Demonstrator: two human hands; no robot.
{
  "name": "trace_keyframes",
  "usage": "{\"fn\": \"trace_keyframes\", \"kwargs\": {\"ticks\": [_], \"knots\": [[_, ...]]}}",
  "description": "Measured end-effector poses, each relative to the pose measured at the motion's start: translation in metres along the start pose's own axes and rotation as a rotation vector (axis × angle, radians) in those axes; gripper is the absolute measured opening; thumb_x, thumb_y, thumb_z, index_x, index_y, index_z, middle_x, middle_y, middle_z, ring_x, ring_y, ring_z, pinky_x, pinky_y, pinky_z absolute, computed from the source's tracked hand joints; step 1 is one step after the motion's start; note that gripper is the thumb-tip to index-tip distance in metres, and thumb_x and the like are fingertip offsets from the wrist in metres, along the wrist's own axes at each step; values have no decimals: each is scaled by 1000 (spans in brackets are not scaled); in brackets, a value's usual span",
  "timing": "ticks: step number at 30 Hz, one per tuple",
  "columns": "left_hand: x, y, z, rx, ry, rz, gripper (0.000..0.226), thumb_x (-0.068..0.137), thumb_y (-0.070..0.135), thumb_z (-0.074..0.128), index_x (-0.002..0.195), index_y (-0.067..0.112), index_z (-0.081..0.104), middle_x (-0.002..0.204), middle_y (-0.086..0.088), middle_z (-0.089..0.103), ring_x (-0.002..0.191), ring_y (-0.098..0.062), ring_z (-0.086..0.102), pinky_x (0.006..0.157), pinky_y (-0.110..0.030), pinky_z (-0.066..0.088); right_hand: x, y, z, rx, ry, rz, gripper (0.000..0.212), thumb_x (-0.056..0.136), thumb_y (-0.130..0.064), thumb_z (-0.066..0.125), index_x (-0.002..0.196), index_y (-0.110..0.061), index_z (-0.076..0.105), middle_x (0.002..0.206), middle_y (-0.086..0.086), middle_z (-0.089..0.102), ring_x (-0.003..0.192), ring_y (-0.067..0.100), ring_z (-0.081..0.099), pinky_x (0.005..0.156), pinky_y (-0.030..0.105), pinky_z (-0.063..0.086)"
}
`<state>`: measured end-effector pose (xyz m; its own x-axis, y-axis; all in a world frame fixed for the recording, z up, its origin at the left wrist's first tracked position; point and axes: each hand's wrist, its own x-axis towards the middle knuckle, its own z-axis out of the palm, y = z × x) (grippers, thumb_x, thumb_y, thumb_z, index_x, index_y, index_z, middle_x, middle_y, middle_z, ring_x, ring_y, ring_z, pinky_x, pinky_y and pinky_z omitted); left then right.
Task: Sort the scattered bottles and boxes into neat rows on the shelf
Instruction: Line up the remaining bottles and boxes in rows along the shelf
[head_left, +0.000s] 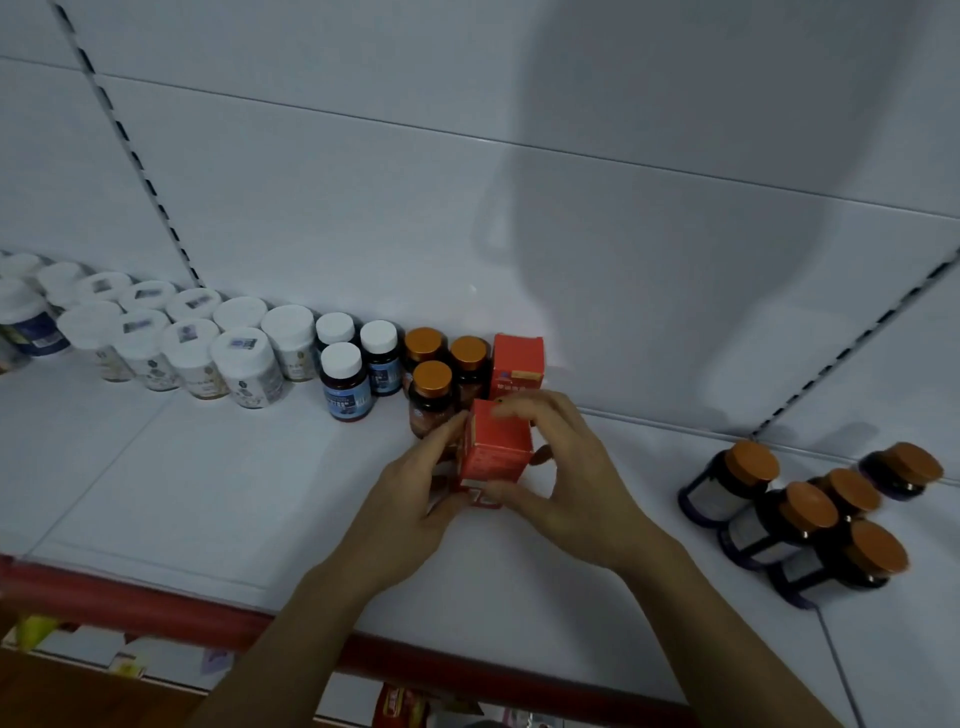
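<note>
- White shelf — bottles rowed along back.
- Red box upright between 2 hands.
- Left hand grips its left side; right hand pinches top and front.

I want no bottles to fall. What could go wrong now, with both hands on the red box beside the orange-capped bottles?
1. The left hand lies close against the front orange-capped bottle; a nudge might knock it over.
2. The right hand shares the grip on the red box; its forearm passes near the loose bottles at right and might sweep them.
</note>
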<state>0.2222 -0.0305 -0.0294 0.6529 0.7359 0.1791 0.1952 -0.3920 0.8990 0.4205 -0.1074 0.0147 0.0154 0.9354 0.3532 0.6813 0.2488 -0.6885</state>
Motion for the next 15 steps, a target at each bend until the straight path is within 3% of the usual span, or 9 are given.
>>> {"fn": "trace_keyframes", "kwargs": {"ticks": [3,6,8,11,15], "knots": [[2,3,2,33,53,42,75,91,11,76,150,41,40,138,21,56,120,2,59,96,-23,55,-1,2,-7,-8,75,57,50,85,-22,82,127,-27,54,134,-6,51,115,5,56,84,29,58],[2,10,6,152,160,134,67,82,32,82,142,27,54,132,14,59,115,1,57,87,-11,49,-3,-3,-10,106,58,180,66,80,-49,81,134,-38,45,134,-21,49,112,2,59,82,23,58],[3,12,10,213,190,149,67,77,29,88,137,19,59,128,9,61,113,-1,57,86,-9,44,-1,-7,-8,85,68,256,70,75,-56,82,132,-41,44,124,-30,51,108,0,60,82,20,58],[4,10,11,258,212,106,63,78,26,89,134,16,60,125,7,59,112,-1,55,89,-10,43,3,-5,-13,103,154,292,61,78,-31,88,126,-34,51,120,-21,57,108,5,63,88,24,59],[0,-2,4,447,202,82,35,86,19,81,118,13,68,121,0,62,111,-19,57,93,-33,50,9,1,-25,97,118,203,62,77,-9,88,119,-40,53,128,-8,56,117,3,58,96,22,54]]}}
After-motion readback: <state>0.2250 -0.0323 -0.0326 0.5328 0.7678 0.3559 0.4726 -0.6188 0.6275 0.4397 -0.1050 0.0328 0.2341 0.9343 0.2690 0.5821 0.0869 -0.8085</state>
